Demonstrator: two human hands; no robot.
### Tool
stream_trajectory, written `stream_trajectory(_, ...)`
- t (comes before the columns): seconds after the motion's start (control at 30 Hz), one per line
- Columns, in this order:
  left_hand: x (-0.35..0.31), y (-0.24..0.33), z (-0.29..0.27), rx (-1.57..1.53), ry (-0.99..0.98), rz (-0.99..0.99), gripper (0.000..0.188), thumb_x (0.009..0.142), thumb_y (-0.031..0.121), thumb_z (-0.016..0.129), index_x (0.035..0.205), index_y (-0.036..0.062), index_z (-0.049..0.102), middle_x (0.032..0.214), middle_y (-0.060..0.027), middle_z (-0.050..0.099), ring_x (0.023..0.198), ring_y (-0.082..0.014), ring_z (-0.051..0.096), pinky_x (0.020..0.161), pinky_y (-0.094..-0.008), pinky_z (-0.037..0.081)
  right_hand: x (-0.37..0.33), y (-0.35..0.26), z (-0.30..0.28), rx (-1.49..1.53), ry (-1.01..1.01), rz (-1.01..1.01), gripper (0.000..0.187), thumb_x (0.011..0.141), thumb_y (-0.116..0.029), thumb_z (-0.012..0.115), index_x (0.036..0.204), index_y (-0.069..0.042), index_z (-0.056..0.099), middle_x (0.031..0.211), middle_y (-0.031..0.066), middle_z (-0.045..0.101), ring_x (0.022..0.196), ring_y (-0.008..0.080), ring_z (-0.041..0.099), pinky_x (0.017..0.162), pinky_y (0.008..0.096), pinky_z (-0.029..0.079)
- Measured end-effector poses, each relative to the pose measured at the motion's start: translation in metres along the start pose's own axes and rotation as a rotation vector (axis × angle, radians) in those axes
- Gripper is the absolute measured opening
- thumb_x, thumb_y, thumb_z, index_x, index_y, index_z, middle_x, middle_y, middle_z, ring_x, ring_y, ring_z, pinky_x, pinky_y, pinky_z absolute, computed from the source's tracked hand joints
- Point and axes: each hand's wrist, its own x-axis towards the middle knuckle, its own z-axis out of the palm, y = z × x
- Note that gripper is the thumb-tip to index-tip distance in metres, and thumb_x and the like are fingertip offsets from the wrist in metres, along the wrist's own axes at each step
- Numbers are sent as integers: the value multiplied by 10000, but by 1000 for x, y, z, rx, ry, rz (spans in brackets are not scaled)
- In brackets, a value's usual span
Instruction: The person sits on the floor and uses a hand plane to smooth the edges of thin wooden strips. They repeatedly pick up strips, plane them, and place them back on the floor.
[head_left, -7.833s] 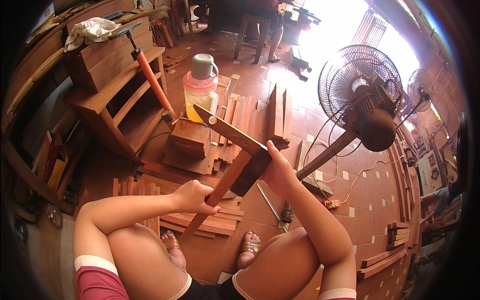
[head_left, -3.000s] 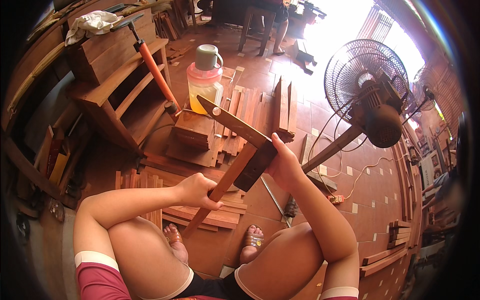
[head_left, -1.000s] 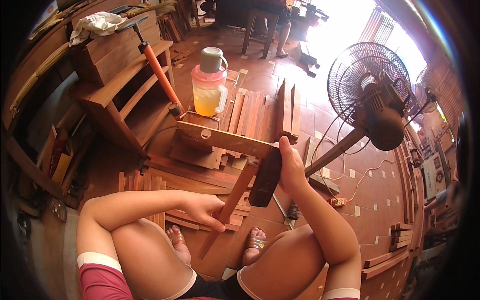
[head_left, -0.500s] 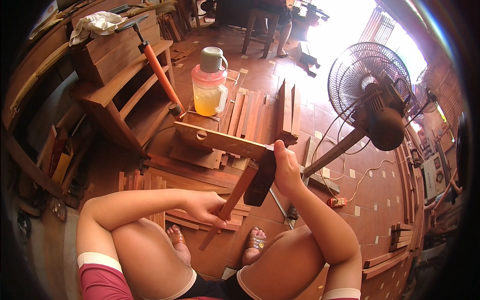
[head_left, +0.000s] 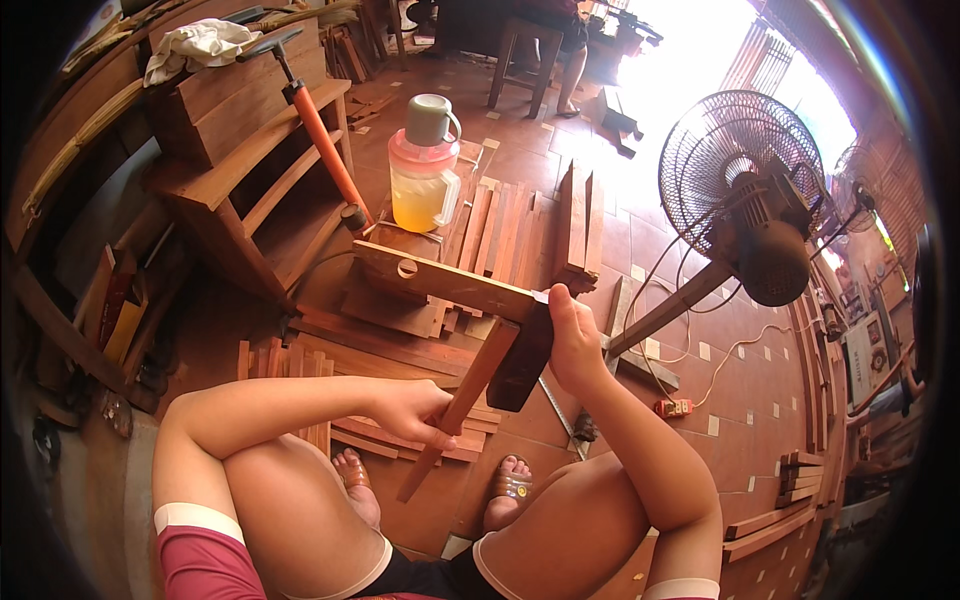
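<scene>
My left hand point(head_left: 415, 412) is closed around a narrow reddish-brown wooden strip point(head_left: 484, 366), which slants down toward my lap. My right hand point(head_left: 575, 342) grips a try square at the corner where its dark, thick stock point(head_left: 522, 362) meets the long pale blade point(head_left: 455, 283) with a round hole near the far end. The strip's upper end meets the inside corner of the try square, its side along the stock. The fingers of my right hand behind the stock are partly hidden.
Wooden strips point(head_left: 500, 225) lie stacked ahead, beside a lidded jug of yellow liquid point(head_left: 425, 185) with a grey cup on top. An orange hand pump point(head_left: 325, 150) leans at left. A pedestal fan point(head_left: 745, 190) and a red power socket point(head_left: 674, 408) are at right. Someone sits far off.
The surroundings have shifted slightly in the view. Both hands, the strip and the try square keep practically the same pose.
</scene>
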Motion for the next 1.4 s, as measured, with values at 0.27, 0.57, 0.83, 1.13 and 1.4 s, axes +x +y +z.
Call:
stream_trajectory(0.27, 0, -7, 3, -12, 29, -27, 432, 950, 340, 712, 1159, -30, 636, 1010, -144, 734, 948, -219, 710, 869, -349, 564, -2, -22, 3, 86, -136, 255, 444, 1069, -475, 453, 937, -77, 599, 777, -64, 524, 707, 38, 484, 611, 228, 415)
stream_trajectory(0.57, 3, -9, 4, -31, 36, -32, 430, 953, 342, 713, 1144, -32, 619, 998, -130, 727, 944, -203, 704, 867, -336, 560, -2, -29, -2, 143, -176, 392, 483, 1046, -526, 451, 1111, -78, 622, 899, -32, 606, 788, 57, 560, 671, 253, 478)
stream_trajectory(0.83, 3, -8, 6, 64, 52, -66, 406, 946, 326, 720, 1121, -30, 635, 988, -136, 736, 927, -205, 715, 838, -337, 567, 1, -17, -8, 192, -279, 522, 557, 1048, -549, 410, 1249, -61, 589, 1050, 30, 660, 934, 149, 635, 827, 335, 552)
stream_trajectory(1.13, 3, -14, 5, 70, 69, -47, 419, 936, 327, 729, 1135, -29, 636, 993, -144, 737, 924, -216, 718, 842, -341, 569, -4, -30, -8, 98, -385, 341, 453, 910, -223, 765, 1287, -56, 579, 1109, 16, 663, 994, 103, 621, 840, 304, 533)
stream_trajectory(1.4, 3, -15, 5, 66, 66, -66, 419, 934, 326, 733, 1139, -26, 637, 1002, -151, 737, 933, -223, 719, 845, -341, 569, -1, -23, -6, 36, -383, 225, 392, 889, -153, 767, 1227, -16, 623, 1058, 17, 680, 951, 100, 624, 860, 290, 517)
